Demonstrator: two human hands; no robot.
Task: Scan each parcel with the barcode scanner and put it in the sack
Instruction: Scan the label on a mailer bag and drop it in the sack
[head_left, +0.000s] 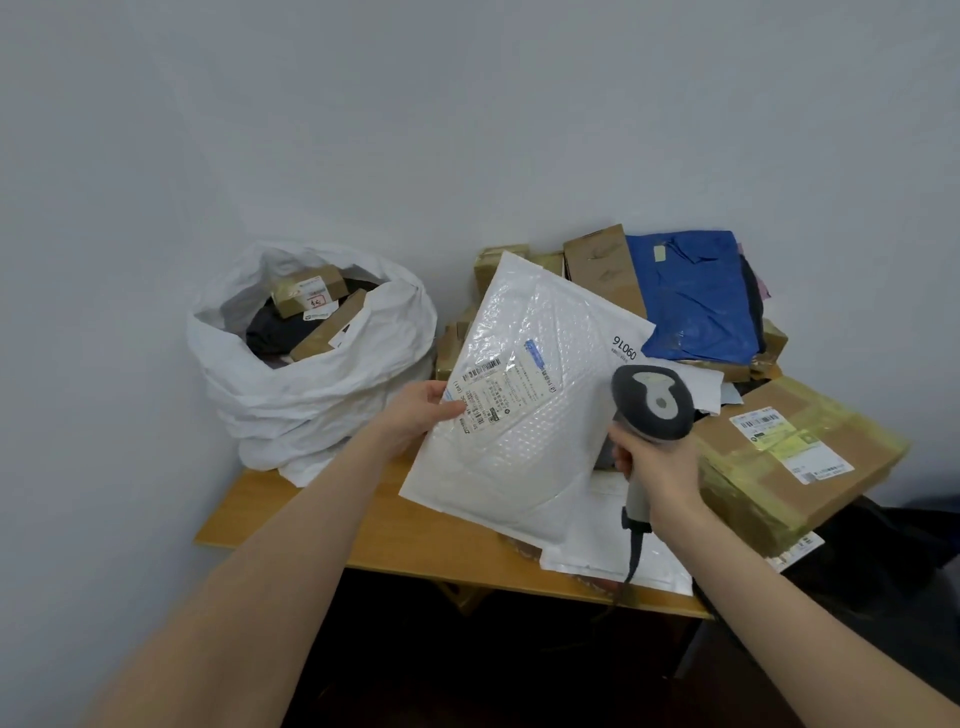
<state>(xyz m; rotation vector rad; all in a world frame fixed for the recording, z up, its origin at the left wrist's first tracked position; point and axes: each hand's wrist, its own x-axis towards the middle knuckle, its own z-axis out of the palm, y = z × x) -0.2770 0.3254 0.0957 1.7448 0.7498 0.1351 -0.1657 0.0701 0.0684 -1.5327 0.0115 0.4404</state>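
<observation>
My left hand (423, 410) grips the left edge of a large white bubble mailer (524, 447), held tilted above the table with its shipping label facing up. My right hand (657, 465) is closed around the handle of a grey barcode scanner (654, 402), whose head sits just right of the mailer's label. A white sack (311, 384) stands open at the table's left end, holding several small cardboard boxes and a dark bag.
Against the wall behind lies a pile of parcels: a blue plastic bag (696, 301), brown cardboard boxes (602, 265), and a taped carton (795, 452) at the right. Flat white envelopes (597, 551) lie on the wooden table (322, 514). Walls close in at left and back.
</observation>
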